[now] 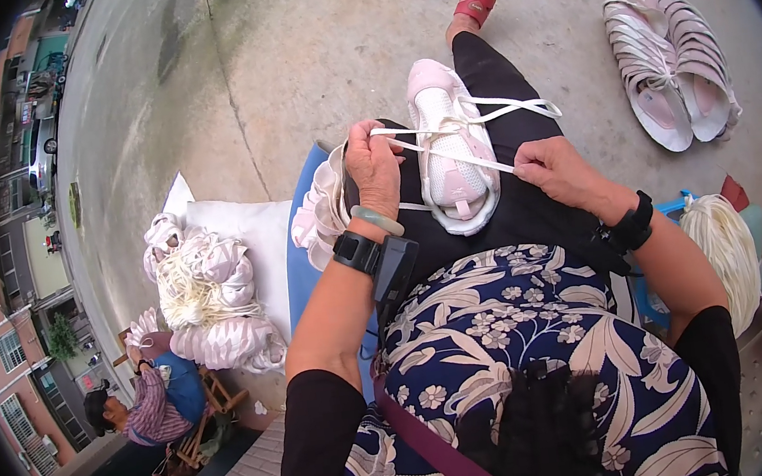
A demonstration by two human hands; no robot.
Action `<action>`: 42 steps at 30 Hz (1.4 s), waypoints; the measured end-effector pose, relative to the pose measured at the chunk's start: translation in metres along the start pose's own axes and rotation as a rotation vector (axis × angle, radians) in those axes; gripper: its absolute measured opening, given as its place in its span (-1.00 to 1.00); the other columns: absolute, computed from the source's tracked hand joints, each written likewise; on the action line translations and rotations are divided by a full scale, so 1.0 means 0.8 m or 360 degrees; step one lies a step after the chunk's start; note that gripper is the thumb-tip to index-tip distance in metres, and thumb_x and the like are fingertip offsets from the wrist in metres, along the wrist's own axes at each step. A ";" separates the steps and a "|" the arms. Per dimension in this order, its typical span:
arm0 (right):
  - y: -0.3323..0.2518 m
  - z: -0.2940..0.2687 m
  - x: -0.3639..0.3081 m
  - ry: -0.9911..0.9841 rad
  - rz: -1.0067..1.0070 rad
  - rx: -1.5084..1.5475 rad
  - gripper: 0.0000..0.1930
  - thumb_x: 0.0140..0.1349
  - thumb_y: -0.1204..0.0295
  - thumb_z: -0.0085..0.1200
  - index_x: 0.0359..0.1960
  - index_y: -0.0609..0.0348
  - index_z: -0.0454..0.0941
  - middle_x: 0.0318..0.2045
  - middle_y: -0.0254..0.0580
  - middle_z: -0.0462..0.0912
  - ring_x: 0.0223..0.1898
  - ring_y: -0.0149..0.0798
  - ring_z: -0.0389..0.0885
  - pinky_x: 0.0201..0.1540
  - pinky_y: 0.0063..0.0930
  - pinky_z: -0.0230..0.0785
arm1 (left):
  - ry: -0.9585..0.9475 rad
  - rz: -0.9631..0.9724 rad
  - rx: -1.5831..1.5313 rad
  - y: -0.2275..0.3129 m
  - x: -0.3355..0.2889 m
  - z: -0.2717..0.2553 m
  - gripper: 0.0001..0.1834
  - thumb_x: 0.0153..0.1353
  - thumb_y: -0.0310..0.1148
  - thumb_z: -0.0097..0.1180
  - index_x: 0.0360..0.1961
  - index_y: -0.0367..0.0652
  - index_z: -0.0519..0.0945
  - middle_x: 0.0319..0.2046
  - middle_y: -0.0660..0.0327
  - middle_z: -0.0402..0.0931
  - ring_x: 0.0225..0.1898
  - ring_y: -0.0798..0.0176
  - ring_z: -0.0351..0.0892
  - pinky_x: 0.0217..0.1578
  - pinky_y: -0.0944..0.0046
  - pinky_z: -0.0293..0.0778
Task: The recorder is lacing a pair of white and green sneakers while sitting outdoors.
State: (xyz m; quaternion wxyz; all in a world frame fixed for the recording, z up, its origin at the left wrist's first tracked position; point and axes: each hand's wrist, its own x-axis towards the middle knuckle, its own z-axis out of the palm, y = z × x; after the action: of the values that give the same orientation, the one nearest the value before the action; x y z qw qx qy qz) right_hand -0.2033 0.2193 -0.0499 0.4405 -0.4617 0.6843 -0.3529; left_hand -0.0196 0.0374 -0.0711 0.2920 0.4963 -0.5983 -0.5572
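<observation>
A pale pink and white shoe upper [457,159] lies across my lap on black trousers, its toe pointing away from me. A white shoelace [456,156] is tied or crossed over its tongue, and a loop of it sticks out to the right. My left hand [375,168], beside the upper's left edge, pinches one strand of the lace. On the other side my right hand [562,172] closes on another strand, drawn fairly straight over the tongue. More pink and white uppers [326,207] sit stacked just left of my left hand.
A pile of uppers and loose laces [212,281] lies on a white sheet [259,242] at left. Stacked uppers [670,69] rest on the concrete floor at far right. A hank of white laces [720,246] hangs near my right elbow. Another person [159,390] sits at lower left.
</observation>
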 end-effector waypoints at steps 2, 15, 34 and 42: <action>0.014 -0.017 -0.022 0.0075 0.0088 0.0026 -0.85 0.07 0.43 -0.04 -0.52 0.27 0.49 -0.72 -0.21 0.41 -0.63 -0.40 0.33 -0.53 -0.49 0.19 | -0.0101 -0.0035 -0.0005 -0.007 -0.009 0.004 -0.88 0.16 -0.46 -0.16 -0.32 -0.19 0.43 -0.50 0.29 0.45 -0.57 0.49 0.42 -0.58 0.51 0.38; 0.066 -0.054 -0.105 0.0220 0.0416 -0.0088 -0.79 0.09 0.35 0.04 -0.51 0.25 0.40 -0.62 -0.35 0.35 -0.53 -0.47 0.30 -0.48 -0.57 0.19 | -0.0224 0.0567 0.0729 -0.027 -0.027 0.009 -0.84 0.02 -0.55 -0.09 -0.32 -0.21 0.44 -0.39 0.02 0.48 -0.33 -0.06 0.49 -0.31 0.14 0.41; 0.010 0.052 0.049 0.0349 -0.0357 -0.0656 -0.50 -0.12 0.30 0.14 -0.12 0.21 0.32 -0.29 0.03 0.44 -0.24 0.04 0.47 -0.21 -0.21 0.34 | -0.0396 0.0746 0.1107 0.006 -0.039 0.063 -0.87 -0.01 -0.40 0.04 -0.47 -0.18 0.59 -0.61 0.03 0.52 -0.53 -0.01 0.54 -0.46 0.17 0.45; 0.017 0.032 0.062 0.0370 -0.0244 -0.0020 -0.77 0.10 0.34 -0.08 -0.49 0.30 0.48 -0.61 0.01 0.55 -0.52 0.01 0.52 -0.40 -0.29 0.36 | -0.0484 0.0503 0.1060 0.003 -0.026 0.058 -0.89 -0.08 -0.46 0.06 -0.52 -0.23 0.59 -0.69 0.12 0.51 -0.64 0.28 0.52 -0.54 0.32 0.42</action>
State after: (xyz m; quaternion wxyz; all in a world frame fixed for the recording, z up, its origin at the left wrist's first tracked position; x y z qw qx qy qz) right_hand -0.1934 0.1754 -0.0848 0.3271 -0.4712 0.6956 -0.4325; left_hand -0.0548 0.0739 -0.0737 0.1052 0.3774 -0.8517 -0.3480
